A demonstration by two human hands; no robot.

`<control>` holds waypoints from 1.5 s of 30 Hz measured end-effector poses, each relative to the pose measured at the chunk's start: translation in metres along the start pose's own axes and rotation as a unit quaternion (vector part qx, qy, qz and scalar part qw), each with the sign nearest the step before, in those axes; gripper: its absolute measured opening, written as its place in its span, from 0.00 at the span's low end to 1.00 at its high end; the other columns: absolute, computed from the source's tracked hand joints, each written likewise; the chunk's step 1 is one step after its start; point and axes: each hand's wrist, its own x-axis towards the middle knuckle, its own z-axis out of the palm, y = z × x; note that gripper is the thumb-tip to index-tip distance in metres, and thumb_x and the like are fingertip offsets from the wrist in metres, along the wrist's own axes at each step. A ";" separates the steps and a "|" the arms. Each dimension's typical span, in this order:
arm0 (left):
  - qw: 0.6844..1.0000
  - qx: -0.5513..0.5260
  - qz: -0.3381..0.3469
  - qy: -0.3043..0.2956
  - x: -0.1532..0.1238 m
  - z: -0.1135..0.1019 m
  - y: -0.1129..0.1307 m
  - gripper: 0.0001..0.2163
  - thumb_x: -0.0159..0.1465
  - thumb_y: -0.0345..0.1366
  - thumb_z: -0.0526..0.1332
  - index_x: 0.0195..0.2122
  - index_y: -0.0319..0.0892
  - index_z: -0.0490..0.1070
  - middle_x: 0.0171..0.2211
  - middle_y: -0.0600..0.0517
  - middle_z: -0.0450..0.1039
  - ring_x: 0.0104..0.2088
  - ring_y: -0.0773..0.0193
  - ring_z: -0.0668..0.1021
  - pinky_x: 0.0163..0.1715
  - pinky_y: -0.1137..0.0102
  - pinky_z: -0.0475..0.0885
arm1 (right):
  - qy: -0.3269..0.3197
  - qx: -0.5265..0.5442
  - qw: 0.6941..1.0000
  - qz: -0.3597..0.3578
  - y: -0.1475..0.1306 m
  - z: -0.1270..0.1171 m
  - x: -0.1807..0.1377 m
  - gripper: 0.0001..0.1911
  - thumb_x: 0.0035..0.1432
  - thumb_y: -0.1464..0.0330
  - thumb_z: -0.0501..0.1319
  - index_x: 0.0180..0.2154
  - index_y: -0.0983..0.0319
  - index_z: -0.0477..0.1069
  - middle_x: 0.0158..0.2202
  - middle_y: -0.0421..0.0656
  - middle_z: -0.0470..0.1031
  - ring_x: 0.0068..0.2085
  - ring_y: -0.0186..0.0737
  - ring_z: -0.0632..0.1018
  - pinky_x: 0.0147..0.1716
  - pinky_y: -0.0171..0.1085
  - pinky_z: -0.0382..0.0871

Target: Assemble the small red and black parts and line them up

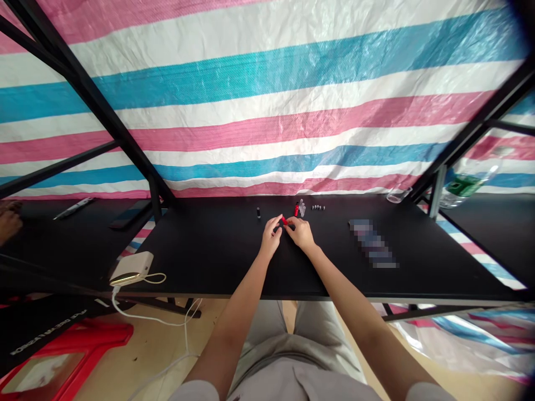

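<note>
Over the middle of the black table, my right hand (pixel 300 233) pinches a small red cylindrical piece (pixel 285 221). My left hand (pixel 271 239) is close beside it, its index fingertip at the far end of the piece. The left thumb sits apart from that finger, with a gap between them. Just beyond my right hand stands another red piece (pixel 296 209) beside clear small tubes (pixel 302 208). To their right runs a row of several tiny dark and silvery parts (pixel 318 208). A small black tube (pixel 258 213) stands to the left of my hands.
A blurred-out flat object (pixel 373 243) lies on the right of the table (pixel 200 245). A clear cup (pixel 399 194) is at the back right corner. At the front left, a white box (pixel 132 267) trails a white cable. Black frame bars (pixel 112 122) rise at both sides.
</note>
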 end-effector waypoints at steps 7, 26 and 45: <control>0.968 -0.050 -0.051 0.240 -0.002 -0.005 -0.003 0.18 0.58 0.27 0.53 0.50 0.43 0.60 0.46 0.46 0.66 0.35 0.69 0.74 0.37 0.71 0.69 | -0.039 0.036 0.993 0.109 -0.014 0.026 0.034 0.07 0.50 0.65 0.60 0.33 0.60 0.68 0.28 0.38 0.74 0.33 0.36 0.74 0.33 0.34 0.62; 0.936 -0.089 -0.115 0.320 0.004 -0.012 -0.009 0.14 0.55 0.24 0.52 0.42 0.41 0.62 0.40 0.49 0.68 0.31 0.72 0.74 0.39 0.71 0.69 | -0.139 -0.085 0.982 0.097 -0.038 0.067 0.066 0.07 0.55 0.65 0.56 0.35 0.60 0.69 0.34 0.42 0.74 0.41 0.39 0.71 0.39 0.37 0.57; 0.988 0.037 -0.022 0.148 -0.005 0.007 0.000 0.12 0.56 0.24 0.51 0.40 0.41 0.65 0.33 0.50 0.70 0.33 0.67 0.73 0.40 0.68 0.69 | 0.067 0.048 0.996 -0.022 0.005 0.000 0.005 0.15 0.59 0.64 0.49 0.39 0.63 0.71 0.36 0.46 0.74 0.35 0.38 0.74 0.42 0.37 0.65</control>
